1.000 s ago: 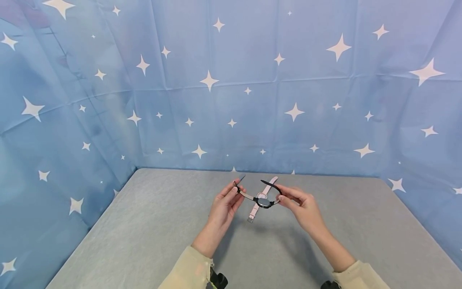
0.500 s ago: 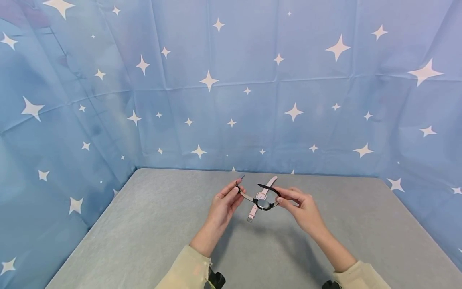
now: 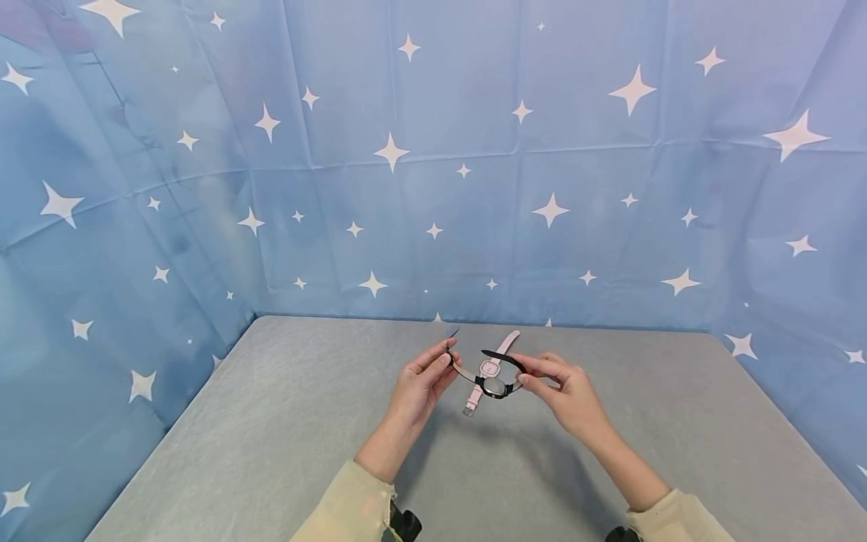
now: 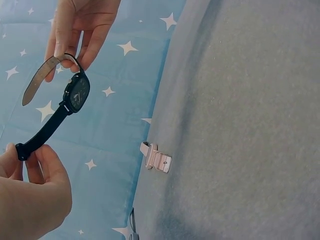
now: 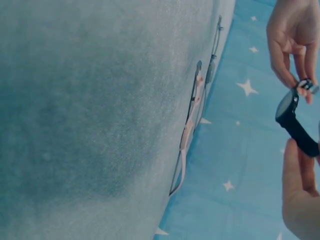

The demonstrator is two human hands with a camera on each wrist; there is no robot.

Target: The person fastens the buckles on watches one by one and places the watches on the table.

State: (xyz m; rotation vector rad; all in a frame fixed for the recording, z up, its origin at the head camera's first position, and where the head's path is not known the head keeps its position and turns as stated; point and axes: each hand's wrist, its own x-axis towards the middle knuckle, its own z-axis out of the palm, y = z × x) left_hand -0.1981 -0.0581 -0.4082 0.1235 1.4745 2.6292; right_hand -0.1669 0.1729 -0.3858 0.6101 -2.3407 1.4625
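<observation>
Both hands hold up a black wristwatch (image 3: pixel 494 387) by its two strap ends, above the table, dial between them. My left hand (image 3: pixel 415 388) pinches the buckle end between thumb and fingers. My right hand (image 3: pixel 569 391) pinches the other strap part, whose free black tip curls back toward the left; its pale inner side shows in the left wrist view. Behind the held watch, a pink wristwatch (image 3: pixel 489 368) lies stretched out on the table, partly covered by it in the head view.
The grey table (image 3: pixel 271 452) reaches back to a blue curtain (image 3: pixel 325 188) with white stars, which also stands along both sides. A slim dark strap-like thing (image 5: pixel 212 65) lies beyond the pink watch, mostly hidden behind my left hand in the head view.
The black watch has dipped slightly, and its free strap tip has swung down and a little left. Both hands keep their pinch and have barely moved.
</observation>
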